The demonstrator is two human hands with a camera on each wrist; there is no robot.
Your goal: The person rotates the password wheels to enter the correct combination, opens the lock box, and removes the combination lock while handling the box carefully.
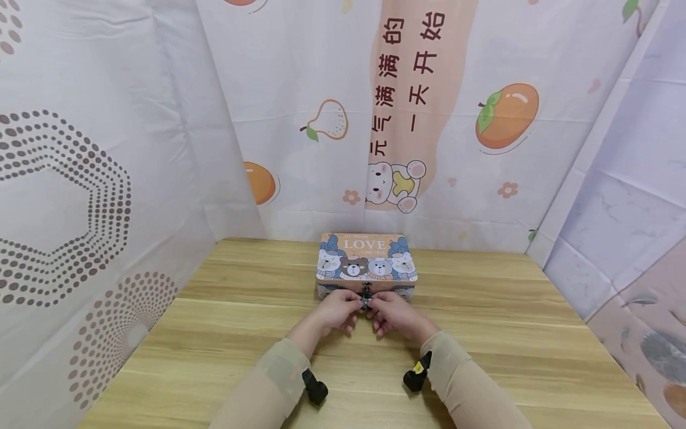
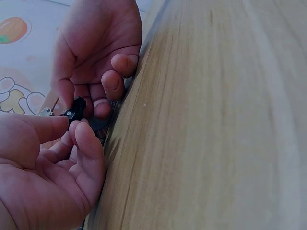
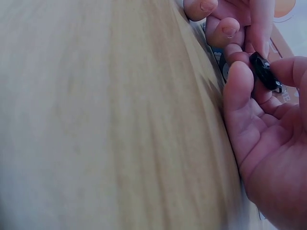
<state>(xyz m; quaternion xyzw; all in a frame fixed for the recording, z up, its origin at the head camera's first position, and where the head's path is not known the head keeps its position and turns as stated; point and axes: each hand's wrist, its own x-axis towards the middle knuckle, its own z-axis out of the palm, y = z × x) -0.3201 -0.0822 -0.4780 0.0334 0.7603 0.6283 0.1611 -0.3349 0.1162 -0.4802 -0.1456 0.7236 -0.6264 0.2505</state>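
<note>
A tin box (image 1: 370, 245) with bears and the word LOVE on its lid stands with the lid down. At the metal clasp (image 1: 367, 287) on its front is a small black padlock (image 1: 367, 302). My left hand (image 1: 336, 310) pinches the padlock from the left between thumb and fingers. From the other side my right hand (image 1: 396, 313) pinches it too. Up close in the right wrist view, the glossy black padlock (image 3: 263, 72) lies between the fingertips of both hands. Fingers partly cover the padlock (image 2: 75, 111) in the left wrist view.
The box stands near the back edge of a wood-grain table (image 1: 257, 298). A printed curtain (image 1: 300, 179) hangs behind it, with more curtains at both sides. Dark wrist devices (image 1: 315, 387) are strapped over the beige sleeves.
</note>
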